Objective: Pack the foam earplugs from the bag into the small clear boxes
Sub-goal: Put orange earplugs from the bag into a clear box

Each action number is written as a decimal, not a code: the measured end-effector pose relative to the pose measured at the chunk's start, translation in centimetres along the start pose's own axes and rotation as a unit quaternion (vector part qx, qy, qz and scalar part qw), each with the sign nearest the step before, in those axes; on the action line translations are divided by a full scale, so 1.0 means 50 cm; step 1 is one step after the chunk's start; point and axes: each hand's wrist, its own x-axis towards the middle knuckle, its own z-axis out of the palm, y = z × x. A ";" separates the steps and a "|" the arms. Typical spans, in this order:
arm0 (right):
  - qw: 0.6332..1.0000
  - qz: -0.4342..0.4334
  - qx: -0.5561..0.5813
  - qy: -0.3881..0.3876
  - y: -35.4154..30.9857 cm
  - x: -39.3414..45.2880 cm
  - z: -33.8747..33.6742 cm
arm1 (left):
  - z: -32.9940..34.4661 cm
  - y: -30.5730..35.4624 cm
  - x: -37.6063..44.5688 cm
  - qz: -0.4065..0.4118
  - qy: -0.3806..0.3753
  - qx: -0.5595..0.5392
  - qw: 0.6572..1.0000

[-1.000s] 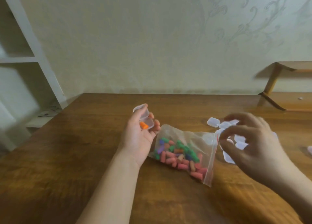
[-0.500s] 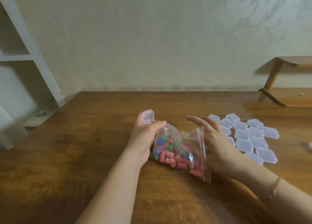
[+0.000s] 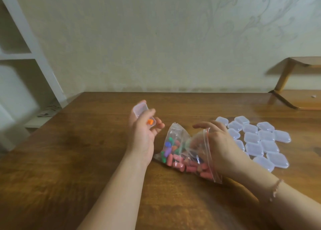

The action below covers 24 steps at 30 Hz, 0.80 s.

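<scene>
Right hand (image 3: 220,143) has slid into the bag (image 3: 187,153), fingers hidden; left hand (image 3: 144,125) holds the open box (image 3: 144,115), one orange earplug (image 3: 150,121) inside.

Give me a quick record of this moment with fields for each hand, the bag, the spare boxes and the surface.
left hand: holds a small clear box, lid open, one orange earplug inside
right hand: reaching into the bag's mouth; fingers inside blurred
bag: clear zip bag lying on the table, holding many earplugs, mostly pink, some green and purple
spare boxes: cluster of closed clear boxes right of the bag
surface: wooden table
</scene>
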 end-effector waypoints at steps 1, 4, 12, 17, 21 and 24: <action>1.000 0.000 -0.023 0.005 0.005 -0.001 0.005 | 0.002 0.009 -0.005 0.005 -0.016 -0.057 0.998; 0.995 -0.005 -0.100 0.020 0.017 -0.006 0.010 | 0.011 0.014 -0.024 -0.050 -0.111 -0.143 0.982; 0.985 -0.051 -0.160 0.031 0.010 -0.004 0.006 | 0.021 -0.015 -0.032 -0.156 -0.115 -0.071 0.978; 0.991 0.001 -0.133 -0.017 -0.007 0.009 -0.002 | 0.019 -0.020 -0.030 -0.152 -0.111 -0.077 0.979; 0.994 -0.028 -0.099 0.029 0.014 0.005 0.013 | 0.019 -0.022 -0.028 -0.151 -0.103 -0.081 0.980; 0.993 -0.034 0.007 0.109 0.033 0.000 0.018 | 0.019 -0.021 -0.027 -0.148 -0.107 -0.081 0.980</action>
